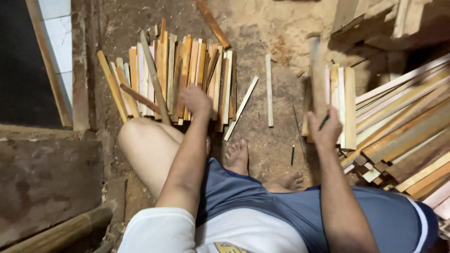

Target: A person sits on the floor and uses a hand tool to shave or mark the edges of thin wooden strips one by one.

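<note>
Person's sitting on the dirt floor (276,28), bare feet out front. The right hand (325,129) has its fingers wrapped around a wooden slat (318,77) held upright, with a dark pencil tucked in too. The left hand (196,100) rests on the slat pile (173,75) ahead, fingers curled; can't tell if it's gripping any. Further right sits a bigger stack (403,122).

I'm sitting on the dusty dirt floor (276,28); a row of wooden slats (173,75) lies ahead, two loose slats (269,89) beside, a stacked pile (403,131) right.
</note>
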